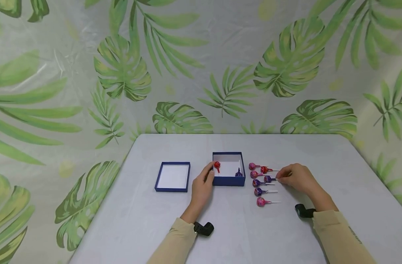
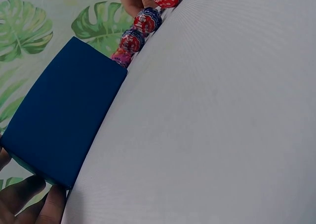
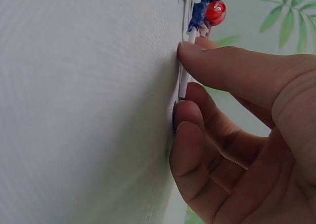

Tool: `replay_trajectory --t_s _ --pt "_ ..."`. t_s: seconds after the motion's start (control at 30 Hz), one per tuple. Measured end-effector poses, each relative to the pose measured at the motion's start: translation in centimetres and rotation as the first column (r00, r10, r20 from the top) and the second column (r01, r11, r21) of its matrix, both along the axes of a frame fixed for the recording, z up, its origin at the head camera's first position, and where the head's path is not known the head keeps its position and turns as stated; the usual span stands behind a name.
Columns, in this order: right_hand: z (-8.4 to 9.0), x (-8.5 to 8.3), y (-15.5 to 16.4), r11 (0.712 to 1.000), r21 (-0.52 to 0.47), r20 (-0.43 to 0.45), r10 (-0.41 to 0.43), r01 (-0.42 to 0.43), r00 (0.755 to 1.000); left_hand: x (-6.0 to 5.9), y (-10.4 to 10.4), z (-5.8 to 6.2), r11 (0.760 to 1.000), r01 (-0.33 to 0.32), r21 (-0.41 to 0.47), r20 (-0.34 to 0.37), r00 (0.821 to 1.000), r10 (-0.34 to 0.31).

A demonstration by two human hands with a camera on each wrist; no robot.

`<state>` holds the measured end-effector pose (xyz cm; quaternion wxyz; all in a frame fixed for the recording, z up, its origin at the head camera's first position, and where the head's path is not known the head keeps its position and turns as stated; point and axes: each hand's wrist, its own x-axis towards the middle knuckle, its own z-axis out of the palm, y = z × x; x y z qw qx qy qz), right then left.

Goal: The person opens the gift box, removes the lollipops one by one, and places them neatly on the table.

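Observation:
My left hand (image 1: 202, 189) rests its fingers against the left wall of a dark blue open-topped box (image 1: 228, 181). Inside that box are a red lollipop (image 1: 217, 165) on the left and a purple lollipop (image 1: 238, 173) on the right. Right of the box, my right hand (image 1: 299, 178) pinches the white stick of another purple lollipop (image 1: 267, 179) between thumb and finger. In the right wrist view the thumb (image 3: 212, 63) lies over the stick (image 3: 184, 83) close to the table. The left wrist view shows fingertips (image 2: 52, 204) at the box's left side.
Several more lollipops lie right of the box, sticks pointing right, including a pink one (image 1: 261, 201) at the front and a red one (image 1: 264, 169) behind. A blue-edged white lid (image 1: 172, 176) lies left on the white table (image 1: 253, 238). Leaf-patterned cloth (image 1: 227, 66) hangs behind.

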<state>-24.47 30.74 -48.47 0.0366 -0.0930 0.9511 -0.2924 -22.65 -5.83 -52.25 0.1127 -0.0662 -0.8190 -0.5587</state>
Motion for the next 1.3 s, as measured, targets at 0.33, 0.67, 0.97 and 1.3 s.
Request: replay_trajectory --t_s 0.33,0.67,0.97,1.3 --pt "0.0 0.2 -0.3 1.0 0.006 0.009 0.005 -0.005 1.0 0.3 0.0 0.0 1.0 0.003 0.014 -0.001 1.0 -0.003" --pt "0.1 0.4 0.1 1.0 0.018 0.042 -0.005 0.004 0.999 0.4 0.1 -0.2 1.0 0.012 0.02 0.017 1.0 -0.012" --pt "1.8 1.0 0.6 1.0 -0.016 -0.009 -0.019 0.019 1.0 0.5 0.1 -0.3 1.0 0.011 0.023 0.009 1.0 -0.011" --pt "3.0 0.8 -0.6 1.0 0.011 -0.095 -0.018 0.019 0.995 -0.1 0.1 -0.1 1.0 0.004 0.01 -0.008 1.0 -0.004"
